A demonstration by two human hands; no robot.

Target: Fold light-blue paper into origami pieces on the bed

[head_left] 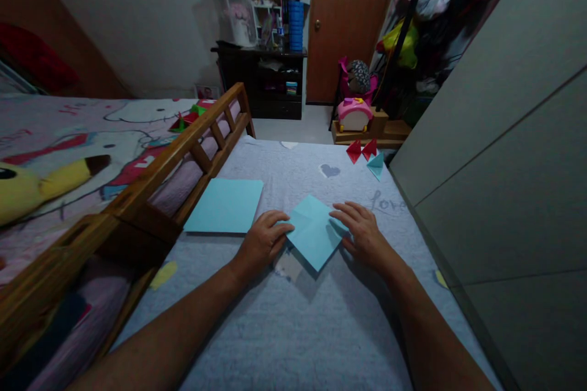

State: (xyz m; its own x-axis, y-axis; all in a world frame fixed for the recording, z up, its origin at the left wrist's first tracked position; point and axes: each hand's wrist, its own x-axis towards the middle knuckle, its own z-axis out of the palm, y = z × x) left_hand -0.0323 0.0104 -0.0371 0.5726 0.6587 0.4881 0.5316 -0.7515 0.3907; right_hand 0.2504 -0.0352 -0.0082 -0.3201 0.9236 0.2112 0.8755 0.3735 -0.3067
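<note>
A light blue square of folding paper [315, 238], creased across its middle, is turned cornerwise just above the bed sheet. My left hand [268, 233] pinches its left corner between thumb and fingers. At the opposite corner, my right hand [362, 231] has its thumb below and its fingers over the edge, gripping the paper. Left of it lies a flat stack of light blue paper [225, 206]. Toward the far right edge sit two small red folded paper pieces [354, 151] and a light blue folded piece [376, 165].
A wooden bed rail [202, 153] runs along the left, with another bed and a yellow plush toy [41, 189] beyond. A pale cabinet [504, 153] borders the right side. Past the far end stand a dark dresser [261, 82], a pink toy [354, 114] and a wooden door [351, 30].
</note>
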